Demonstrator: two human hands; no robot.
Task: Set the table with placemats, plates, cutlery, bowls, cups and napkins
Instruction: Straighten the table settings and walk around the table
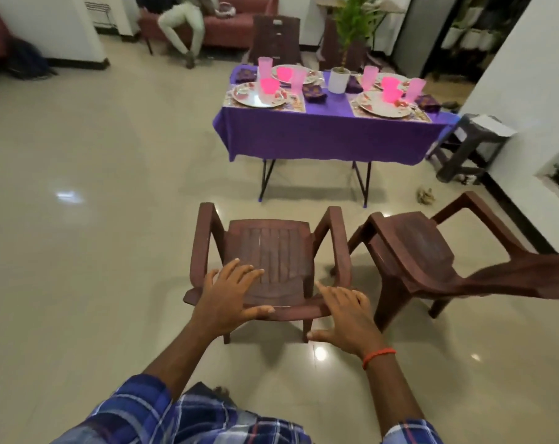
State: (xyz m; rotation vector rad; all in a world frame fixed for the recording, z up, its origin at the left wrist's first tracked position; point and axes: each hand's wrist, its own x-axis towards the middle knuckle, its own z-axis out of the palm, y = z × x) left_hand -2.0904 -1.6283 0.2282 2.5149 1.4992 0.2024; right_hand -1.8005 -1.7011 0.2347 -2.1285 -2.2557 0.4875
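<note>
Outspread left hand (pixel 230 296) and right hand (pixel 345 315) are over brown chair (pixel 271 248).

Four plates (pixel 249 99), four pink cups (pixel 265 67), four pink bowls (pixel 270 86), four napkins (pixel 315 92), four chairs (pixel 271 248), one potted plant (pixel 338 81).

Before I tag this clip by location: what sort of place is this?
Most likely a home's living and dining area: a table in a purple cloth set with plates and pink cups, brown plastic armchairs, a sofa at the back.
</note>
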